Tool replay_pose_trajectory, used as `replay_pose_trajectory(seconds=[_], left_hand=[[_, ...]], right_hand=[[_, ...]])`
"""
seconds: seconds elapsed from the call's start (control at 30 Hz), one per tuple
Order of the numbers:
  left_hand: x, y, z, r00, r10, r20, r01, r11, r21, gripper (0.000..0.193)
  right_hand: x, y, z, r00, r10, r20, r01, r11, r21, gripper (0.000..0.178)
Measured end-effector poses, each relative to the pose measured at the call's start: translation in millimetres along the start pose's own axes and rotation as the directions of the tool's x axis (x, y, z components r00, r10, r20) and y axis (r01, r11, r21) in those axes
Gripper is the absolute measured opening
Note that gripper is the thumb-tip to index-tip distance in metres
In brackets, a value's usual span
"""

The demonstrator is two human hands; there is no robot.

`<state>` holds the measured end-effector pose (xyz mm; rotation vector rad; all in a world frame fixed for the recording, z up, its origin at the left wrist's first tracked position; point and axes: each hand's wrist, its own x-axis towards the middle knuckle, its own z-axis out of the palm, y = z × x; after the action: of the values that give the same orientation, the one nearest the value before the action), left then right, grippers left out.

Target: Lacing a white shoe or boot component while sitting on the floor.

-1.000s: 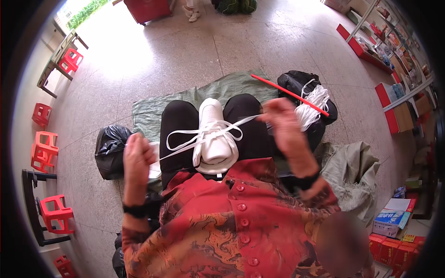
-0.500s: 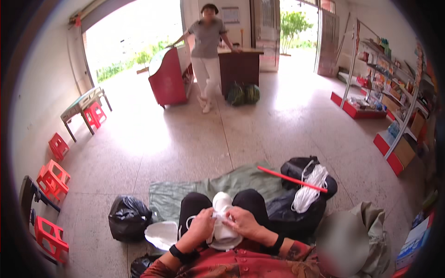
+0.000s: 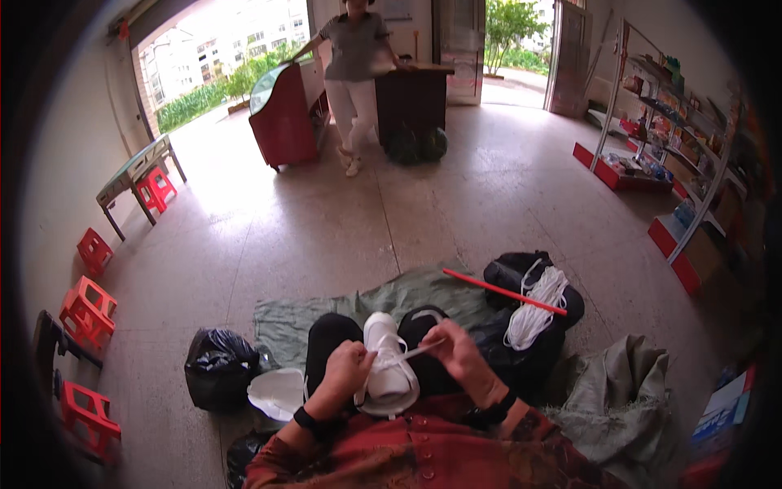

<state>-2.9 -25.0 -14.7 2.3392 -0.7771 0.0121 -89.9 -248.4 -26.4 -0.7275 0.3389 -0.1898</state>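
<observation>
Shoe is lying between the left and right edges of the lap, and we are judging it light, soft-sided and best steadied by its heel rim, with the right hand pinching the flat lace and the left hand curled closed, contents unclear.

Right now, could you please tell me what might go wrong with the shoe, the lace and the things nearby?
The white lace stretched from the white shoe to the right grip might slip free. The shoe, resting between the dark-clad knees, might shift if the lace is pulled sideways. The red stick lying across the bundle of white cord could slide off if nudged.
</observation>
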Motion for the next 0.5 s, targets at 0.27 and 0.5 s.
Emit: replay_pose_trajectory(seconds=[0.27,0.5], left_hand=[[4,-4,6,0.99,-0.06,0.124,0.082,0.98,-0.179,0.024],[-4,-18,13,0.994,-0.006,0.105,0.043,0.932,-0.36,0.003]], right_hand=[[-48,-142,-98,0.967,-0.227,-0.116,0.24,0.964,0.117,0.04],[-35,-83,-200,0.919,-0.071,-0.388,0.144,0.976,0.164,0.039]])
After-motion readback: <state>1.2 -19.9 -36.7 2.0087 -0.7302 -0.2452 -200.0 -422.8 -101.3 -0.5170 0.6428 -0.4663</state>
